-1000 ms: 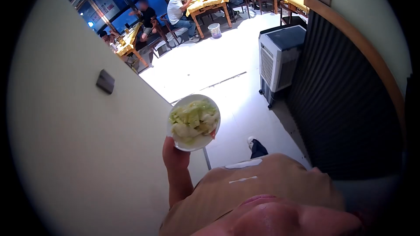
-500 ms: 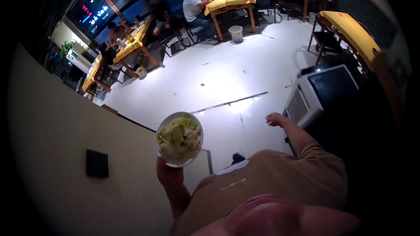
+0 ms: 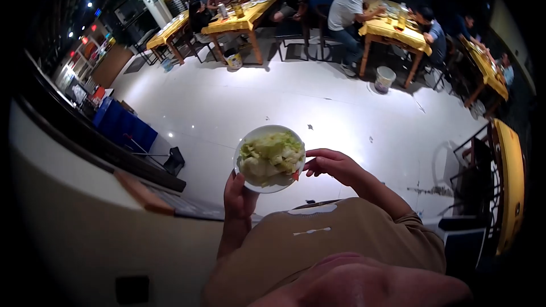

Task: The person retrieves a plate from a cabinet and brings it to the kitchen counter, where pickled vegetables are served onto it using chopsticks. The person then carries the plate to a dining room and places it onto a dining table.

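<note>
Glossy white floor (image 3: pixel 227 96) is stretching across the middle of the frame, with diners sitting along its far side. Near the top centre, people are sitting around a wooden-legged surface draped in yellow cloth (image 3: pixel 227 27), and at the upper right others are leaning over a second yellow-draped wooden surface (image 3: pixel 398 35). A pale round bucket (image 3: pixel 385 79) is standing on the floor just in front of that second one. Down the right edge, a long yellow-topped surface (image 3: pixel 509 182) is running beside dark chairs. At the left, a deep-blue box-shaped container (image 3: pixel 125 125) is standing on the floor, and a black long-handled dustpan-like object (image 3: pixel 174 161) is lying near it. A cream-coloured wall (image 3: pixel 85 233) is filling the lower left.

Just below the centre of the frame, a round white plate (image 3: pixel 270 185) is hanging in the air over the floor, in front of the wearer's brown short-sleeved shirt (image 3: pixel 341 239). It is carrying a heap of pale green and whitish leafy vegetable pieces (image 3: pixel 272 153), with a small red piece (image 3: pixel 296 175) showing at its right edge. The bare left hand (image 3: pixel 239 193) is clamping its grip on the plate's lower-left rim. The bare right hand (image 3: pixel 335 166) is reaching toward the opposite rim with its grip apart and fingers loosely bent, holding nothing; whether its fingertips are touching the rim, I cannot tell.
</note>
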{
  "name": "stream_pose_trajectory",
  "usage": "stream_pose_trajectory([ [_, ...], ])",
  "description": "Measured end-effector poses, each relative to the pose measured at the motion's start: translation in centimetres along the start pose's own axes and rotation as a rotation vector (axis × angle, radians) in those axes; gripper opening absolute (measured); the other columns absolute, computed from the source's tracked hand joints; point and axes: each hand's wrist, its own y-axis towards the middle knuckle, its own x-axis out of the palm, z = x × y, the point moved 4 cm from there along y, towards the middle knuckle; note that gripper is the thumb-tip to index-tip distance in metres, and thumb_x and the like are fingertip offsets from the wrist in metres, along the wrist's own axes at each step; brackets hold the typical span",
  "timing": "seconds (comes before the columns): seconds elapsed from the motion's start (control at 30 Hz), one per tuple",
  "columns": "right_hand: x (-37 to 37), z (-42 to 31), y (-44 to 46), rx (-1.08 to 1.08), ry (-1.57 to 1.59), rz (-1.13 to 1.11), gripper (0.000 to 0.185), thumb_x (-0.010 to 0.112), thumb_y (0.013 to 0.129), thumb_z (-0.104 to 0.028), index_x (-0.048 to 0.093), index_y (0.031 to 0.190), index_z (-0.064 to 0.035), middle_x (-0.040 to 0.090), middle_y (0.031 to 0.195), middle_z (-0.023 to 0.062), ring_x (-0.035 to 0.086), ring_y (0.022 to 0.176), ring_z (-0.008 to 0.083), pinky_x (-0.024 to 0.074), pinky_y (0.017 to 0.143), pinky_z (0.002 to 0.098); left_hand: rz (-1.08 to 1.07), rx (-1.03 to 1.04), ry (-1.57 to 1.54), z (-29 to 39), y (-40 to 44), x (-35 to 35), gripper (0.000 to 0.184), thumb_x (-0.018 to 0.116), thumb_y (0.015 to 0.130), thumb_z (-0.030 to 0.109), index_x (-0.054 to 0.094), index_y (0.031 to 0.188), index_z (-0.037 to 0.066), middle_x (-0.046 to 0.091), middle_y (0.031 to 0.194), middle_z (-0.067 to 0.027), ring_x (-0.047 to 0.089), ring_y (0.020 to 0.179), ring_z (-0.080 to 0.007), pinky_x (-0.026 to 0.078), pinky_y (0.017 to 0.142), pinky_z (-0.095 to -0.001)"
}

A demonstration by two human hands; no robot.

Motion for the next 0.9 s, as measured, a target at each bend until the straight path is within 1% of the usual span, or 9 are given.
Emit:
stream_pose_trajectory([
  [0.07, -1.9, -1.1, 2.4, -0.005, 0.045, -0.024, 0.037, 0.041, 0.094, -0.022, 0.042, 0.125, -0.0027, 0.06, 0.105, 0.0093, 0.057, 0.091, 0.0142, 0.044, 0.081, 0.0274, 0.003, 0.039, 0.046, -0.5, 3.1, -0.7, 0.057, 0.052, 0.086, 0.028, 0.03, 0.129, -0.004, 0.043, 0.125, -0.0175, 0.046, 0.114, -0.0291, 0.039, 0.095, -0.0418],
  [0.23, -8.0, -2.9, 15.0, 0.007, 0.025, -0.085, 0.038, 0.04, 0.094, -0.023, 0.041, 0.126, -0.0014, 0.06, 0.104, 0.0091, 0.056, 0.091, 0.0147, 0.0437, 0.081, 0.0275, 0.136, 0.147, 0.057, -0.1, 13.4, -4.9, 0.055, 0.054, 0.085, 0.026, 0.032, 0.127, -0.002, 0.047, 0.122, -0.0164, 0.049, 0.11, -0.0283, 0.041, 0.093, -0.0414],
  [0.27, -8.5, -2.6, 15.9, 0.009, 0.022, -0.105, 0.038, 0.04, 0.094, -0.023, 0.041, 0.126, -0.0012, 0.059, 0.104, 0.0091, 0.056, 0.091, 0.0148, 0.0436, 0.081, 0.0276, 0.162, 0.163, 0.074, -0.3, 13.3, -5.3, 0.055, 0.054, 0.085, 0.026, 0.033, 0.127, -0.002, 0.047, 0.121, -0.0162, 0.05, 0.11, -0.0282, 0.041, 0.093, -0.0414],
  [0.37, -10.9, -5.1, 24.0, 0.06, 0.013, -0.194, 0.038, 0.042, 0.094, -0.022, 0.043, 0.124, 0.0, 0.059, 0.1, 0.0077, 0.056, 0.089, 0.0149, 0.0432, 0.079, 0.0278, 0.25, 0.221, 0.094, 1.5, 19.6, -6.9, 0.053, 0.054, 0.085, 0.025, 0.034, 0.126, -0.002, 0.048, 0.121, -0.0148, 0.05, 0.11, -0.0275, 0.042, 0.092, -0.041],
  [0.47, -11.9, -6.8, 31.7, 0.092, -0.001, -0.271, 0.036, 0.043, 0.093, -0.022, 0.046, 0.12, 0.001, 0.059, 0.094, 0.0059, 0.056, 0.086, 0.014, 0.0434, 0.076, 0.0271, 0.361, 0.254, 0.034, 3.4, 24.2, -8.1, 0.055, 0.059, 0.081, 0.02, 0.036, 0.125, -0.002, 0.05, 0.117, -0.014, 0.05, 0.108, -0.0261, 0.041, 0.092, -0.0394],
  [0.5, -12.3, -6.7, 33.8, 0.104, -0.018, -0.301, 0.036, 0.043, 0.093, -0.022, 0.047, 0.12, 0.0011, 0.059, 0.093, 0.0057, 0.056, 0.085, 0.0137, 0.0435, 0.076, 0.027, 0.351, 0.259, 0.093, 3.8, 25.1, -9.2, 0.055, 0.056, 0.084, 0.028, 0.035, 0.126, 0.0, 0.048, 0.121, -0.013, 0.049, 0.11, -0.0277, 0.041, 0.093, -0.0411],
  [0.63, -12.9, -6.6, 45.0, 0.194, 0.048, -0.362, 0.034, 0.045, 0.092, -0.023, 0.05, 0.116, 0.0012, 0.059, 0.089, 0.0047, 0.055, 0.081, 0.0116, 0.0441, 0.074, 0.0258, 0.405, 0.28, 0.041, 7.6, 31.5, -12.5, 0.065, 0.063, 0.077, 0.027, 0.033, 0.128, 0.0, 0.047, 0.121, -0.0125, 0.047, 0.111, -0.0254, 0.04, 0.094, -0.0386],
  [0.73, -12.8, -4.6, 52.5, 0.235, 0.072, -0.415, 0.033, 0.047, 0.092, -0.024, 0.051, 0.114, 0.0009, 0.059, 0.088, 0.0042, 0.054, 0.079, 0.0108, 0.0445, 0.073, 0.0254, 0.408, 0.348, 0.08, 10.0, 35.1, -16.7, 0.066, 0.062, 0.078, 0.029, 0.031, 0.129, 0.0, 0.045, 0.123, -0.0124, 0.044, 0.115, -0.026, 0.035, 0.097, -0.04],
  [0.9, -11.1, -2.8, 67.9, 0.267, 0.109, -0.434, 0.032, 0.049, 0.091, -0.024, 0.053, 0.11, 0.0009, 0.058, 0.087, 0.0035, 0.053, 0.075, 0.0108, 0.0451, 0.071, 0.0251, 0.411, 0.396, 0.153, 18.0, 43.5, -24.9, 0.067, 0.06, 0.08, 0.03, 0.029, 0.131, -0.001, 0.041, 0.128, -0.0126, 0.04, 0.119, -0.0275, 0.031, 0.099, -0.0423],
])
